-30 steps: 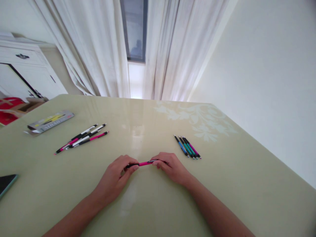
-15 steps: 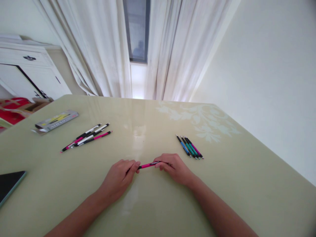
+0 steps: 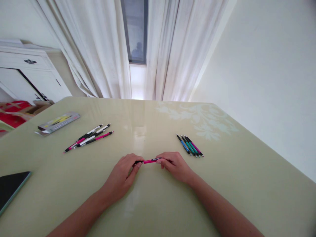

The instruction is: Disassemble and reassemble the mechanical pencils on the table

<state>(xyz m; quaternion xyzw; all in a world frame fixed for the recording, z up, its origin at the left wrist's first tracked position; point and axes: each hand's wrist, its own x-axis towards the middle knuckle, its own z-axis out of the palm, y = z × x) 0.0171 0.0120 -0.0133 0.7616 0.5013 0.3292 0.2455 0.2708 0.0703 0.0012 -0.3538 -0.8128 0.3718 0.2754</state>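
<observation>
Between my two hands, low over the middle of the table (image 3: 158,204), is a pink and black pen (image 3: 149,161). My left hand (image 3: 124,172) pinches its black grip end between thumb and fingers. The opposite end, with the dark clip, is pinched by my right hand (image 3: 174,166). Fingers cover both tips, and I cannot tell whether the black part and pink barrel are still joined. Beyond my right hand lies a neat row of blue, green and purple pens (image 3: 190,145). To the far left, pink, white and black pens (image 3: 90,136) lie in a loose pile.
An opened grey and yellow pen box (image 3: 59,123) lies at the back left. A dark flat device (image 3: 12,187) sits at the left edge. White curtains (image 3: 103,49) hang behind the table, a white cabinet (image 3: 29,70) stands left, and a wall (image 3: 271,82) rises on the right.
My left hand has shifted slightly up and right along the pen, its fingers less curled, showing more of the black grip. The right hand stays nearly in place. The view has shifted slightly.
</observation>
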